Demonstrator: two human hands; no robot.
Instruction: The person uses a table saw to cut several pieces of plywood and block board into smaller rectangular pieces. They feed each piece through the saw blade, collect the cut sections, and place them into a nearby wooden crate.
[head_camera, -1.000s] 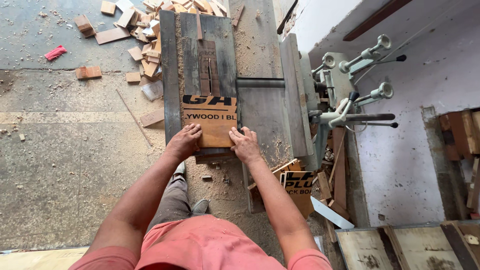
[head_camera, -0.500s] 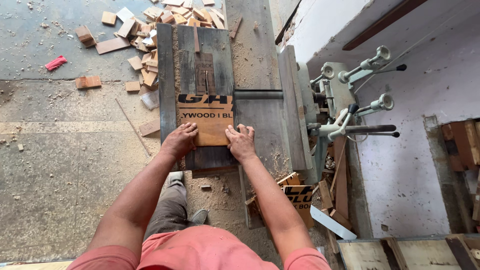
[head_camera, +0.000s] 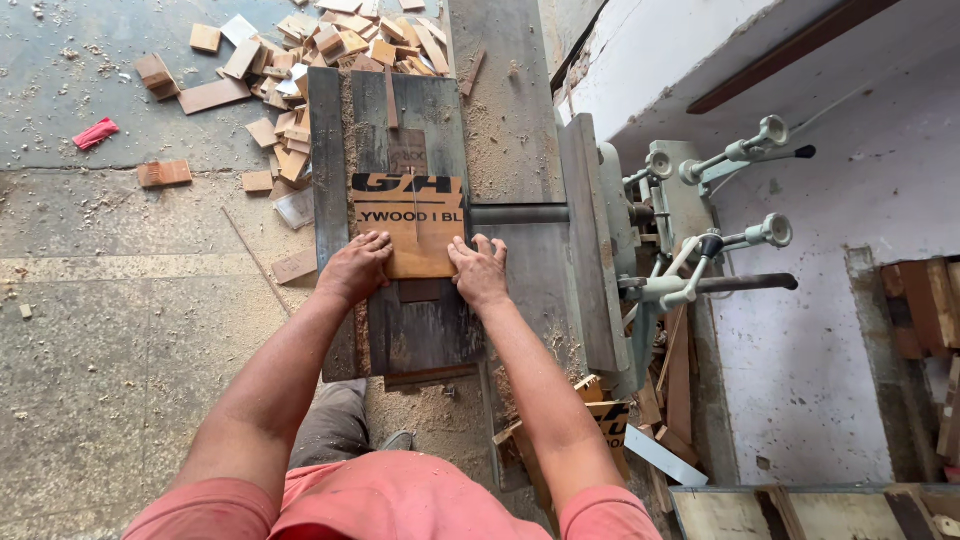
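The plywood piece lay flat at the frame's centre on the saw counter, my left hand and right hand pressed open-palmed on its near edge, clamped on nothing, a slit running partway in from its far edge, the cut seemingly unfinished.

I'm seeing wood offcuts lying heaped on the floor, a red scrap sitting apart.
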